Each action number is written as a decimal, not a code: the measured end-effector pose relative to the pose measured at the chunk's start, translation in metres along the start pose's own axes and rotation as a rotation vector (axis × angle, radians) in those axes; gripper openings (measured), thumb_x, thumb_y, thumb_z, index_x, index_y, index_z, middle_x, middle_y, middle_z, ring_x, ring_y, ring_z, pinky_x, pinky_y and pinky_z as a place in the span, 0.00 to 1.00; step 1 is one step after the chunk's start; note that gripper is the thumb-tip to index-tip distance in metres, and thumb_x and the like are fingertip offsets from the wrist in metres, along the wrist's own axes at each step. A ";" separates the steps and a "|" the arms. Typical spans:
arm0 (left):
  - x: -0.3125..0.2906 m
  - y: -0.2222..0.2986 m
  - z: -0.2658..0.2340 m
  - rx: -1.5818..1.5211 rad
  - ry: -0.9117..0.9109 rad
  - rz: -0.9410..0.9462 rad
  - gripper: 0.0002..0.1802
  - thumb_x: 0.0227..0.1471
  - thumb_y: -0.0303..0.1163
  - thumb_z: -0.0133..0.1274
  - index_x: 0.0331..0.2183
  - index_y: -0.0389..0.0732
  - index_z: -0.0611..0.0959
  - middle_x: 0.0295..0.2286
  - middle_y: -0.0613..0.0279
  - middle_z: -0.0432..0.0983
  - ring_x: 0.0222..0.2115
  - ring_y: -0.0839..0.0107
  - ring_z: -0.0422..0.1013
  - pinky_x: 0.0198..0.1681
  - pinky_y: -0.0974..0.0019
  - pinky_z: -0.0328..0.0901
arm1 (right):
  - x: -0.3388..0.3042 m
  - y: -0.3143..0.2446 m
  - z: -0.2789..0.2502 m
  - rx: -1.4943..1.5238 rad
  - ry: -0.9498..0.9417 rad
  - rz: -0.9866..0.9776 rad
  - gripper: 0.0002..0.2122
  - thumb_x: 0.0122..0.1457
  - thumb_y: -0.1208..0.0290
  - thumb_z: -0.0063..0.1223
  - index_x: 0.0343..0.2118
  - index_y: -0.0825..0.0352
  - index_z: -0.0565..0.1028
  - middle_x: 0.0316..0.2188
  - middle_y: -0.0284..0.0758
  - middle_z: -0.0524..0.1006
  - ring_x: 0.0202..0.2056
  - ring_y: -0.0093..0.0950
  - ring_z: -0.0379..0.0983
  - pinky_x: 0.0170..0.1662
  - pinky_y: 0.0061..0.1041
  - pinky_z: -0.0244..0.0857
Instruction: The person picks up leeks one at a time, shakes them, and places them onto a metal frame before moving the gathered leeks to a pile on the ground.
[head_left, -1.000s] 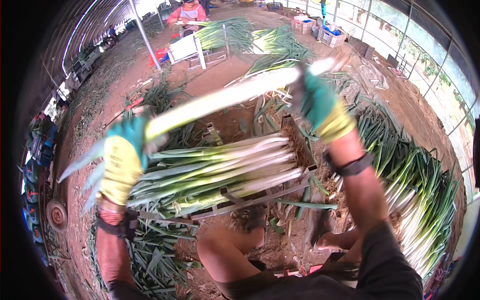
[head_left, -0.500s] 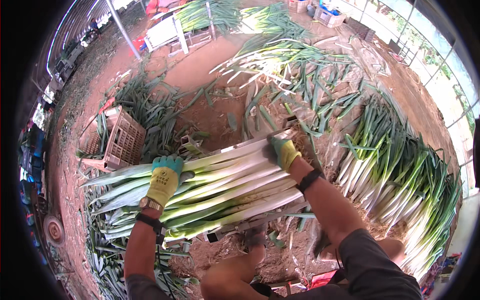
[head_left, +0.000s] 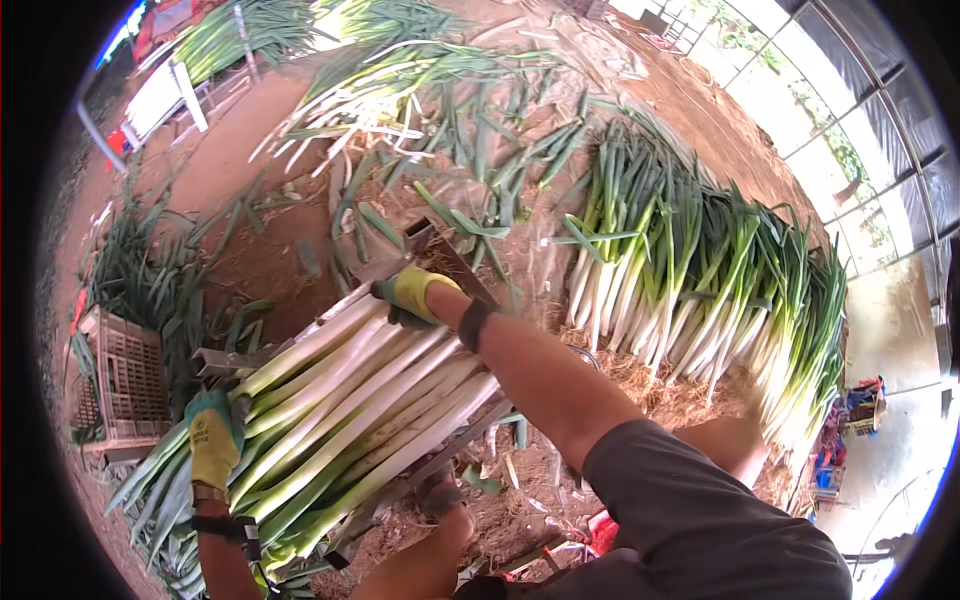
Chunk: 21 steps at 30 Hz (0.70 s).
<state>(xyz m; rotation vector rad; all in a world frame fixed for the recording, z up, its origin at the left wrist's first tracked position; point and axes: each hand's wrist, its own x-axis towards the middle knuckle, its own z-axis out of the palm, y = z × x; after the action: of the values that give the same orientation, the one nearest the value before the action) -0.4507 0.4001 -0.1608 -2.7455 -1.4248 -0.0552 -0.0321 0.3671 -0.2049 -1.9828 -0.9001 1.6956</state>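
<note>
A row of leeks, white stems toward the right and green leaves toward the left, lies side by side on a metal rack in front of me. My left hand, in a yellow and teal glove, is closed round a leek at the row's far edge, by the leaves. At the far corner, my right hand, gloved alike, has its fingers curled on the white end of a leek. Its fingertips are partly hidden. The stems lie roughly parallel, slanting across the rack.
On the right stands a large bank of leeks, roots toward me. A plastic crate sits at the left beside piled leaves. Loose leeks lie beyond the rack, and another loaded stand is at the far left.
The view has swung to the right, so the rack, leeks and crate appear farther left. Both hands stay on the leeks, left by the leaves and right at the white ends.
</note>
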 end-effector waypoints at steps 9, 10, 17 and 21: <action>0.024 0.013 0.016 -0.130 -0.129 0.008 0.24 0.62 0.50 0.51 0.44 0.37 0.84 0.41 0.40 0.81 0.46 0.39 0.73 0.55 0.43 0.64 | -0.084 -0.003 -0.046 -0.533 -0.010 -0.266 0.25 0.63 0.49 0.53 0.33 0.72 0.84 0.23 0.41 0.83 0.23 0.31 0.81 0.32 0.36 0.76; 0.014 -0.003 0.022 -0.102 -0.153 -0.025 0.25 0.61 0.49 0.52 0.47 0.38 0.83 0.43 0.39 0.80 0.46 0.38 0.73 0.54 0.43 0.65 | -0.117 -0.017 -0.056 -0.487 0.003 -0.353 0.23 0.63 0.51 0.53 0.35 0.71 0.84 0.24 0.41 0.84 0.23 0.31 0.81 0.33 0.35 0.77; 0.009 -0.037 0.031 -1.031 -0.098 -0.320 0.17 0.57 0.24 0.61 0.48 0.32 0.81 0.41 0.59 0.81 0.42 0.66 0.75 0.49 0.62 0.69 | -0.219 0.098 -0.294 0.002 0.024 -0.731 0.22 0.69 0.54 0.50 0.49 0.72 0.77 0.34 0.38 0.79 0.29 0.17 0.74 0.24 0.13 0.67; 0.014 0.007 -0.020 -0.558 0.032 -0.089 0.16 0.58 0.26 0.60 0.48 0.32 0.80 0.39 0.53 0.81 0.41 0.56 0.76 0.49 0.57 0.70 | -0.190 0.276 -0.337 -0.766 0.549 0.105 0.14 0.66 0.62 0.49 0.40 0.64 0.84 0.35 0.38 0.84 0.33 0.23 0.80 0.38 0.30 0.76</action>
<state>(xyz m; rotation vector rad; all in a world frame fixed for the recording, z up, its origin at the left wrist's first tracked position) -0.4370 0.4061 -0.1400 -3.0667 -1.7414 -0.5810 0.3445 0.0777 -0.1794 -2.8100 -1.3565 0.7774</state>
